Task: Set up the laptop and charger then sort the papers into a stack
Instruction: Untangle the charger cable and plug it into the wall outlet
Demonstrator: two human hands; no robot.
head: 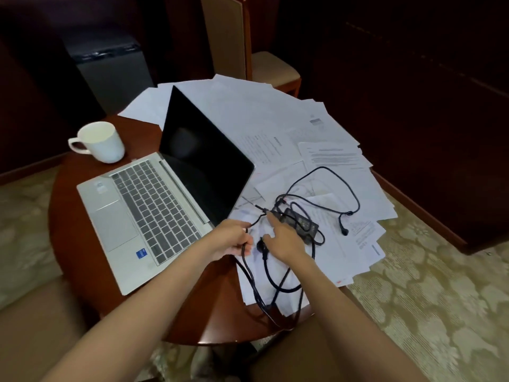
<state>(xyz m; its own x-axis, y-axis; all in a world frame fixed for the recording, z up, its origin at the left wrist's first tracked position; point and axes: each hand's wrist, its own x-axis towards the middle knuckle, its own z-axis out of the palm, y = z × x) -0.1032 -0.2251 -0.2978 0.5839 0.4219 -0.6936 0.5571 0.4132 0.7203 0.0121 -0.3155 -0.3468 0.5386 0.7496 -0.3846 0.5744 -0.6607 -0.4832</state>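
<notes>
A silver open laptop with a dark, unlit screen and grey keyboard (154,208) is sitting on the left half of a round reddish-brown wooden table (80,244). Its black rectangular charger brick (301,221) is lying just right of it on scattered white printed papers (275,114), with its thin black cord (355,194) looping loosely toward the far right. The left hand (234,239) is gripping 1 strand of cord, fingers curled around it. The right hand (283,239) is lying open, its index finger pointing at the brick's near end. A white ceramic mug (100,142) is standing at the far left.
</notes>
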